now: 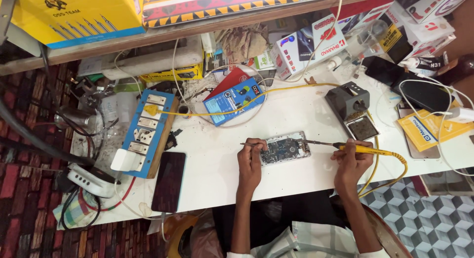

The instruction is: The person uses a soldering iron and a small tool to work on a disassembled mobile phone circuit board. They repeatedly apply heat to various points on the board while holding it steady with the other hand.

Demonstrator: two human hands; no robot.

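Note:
An opened phone (285, 148) with its circuit board showing lies on the white table (276, 114). My left hand (251, 159) rests at the phone's left end and pinches a thin metal tool, maybe tweezers (248, 144), over the board. My right hand (351, 161) grips a yellow-handled soldering iron (365, 150), whose dark tip (316, 143) reaches the phone's right edge. Its yellow cable (390, 176) loops off the table's near side.
A dark soldering iron stand (348, 102) sits right of the phone. A blue power strip (143, 132) with a yellow plug lies at the left, a dark phone (169, 181) below it. A blue box (234, 101), cartons, cables and a yellow packet (427, 131) crowd the back and right.

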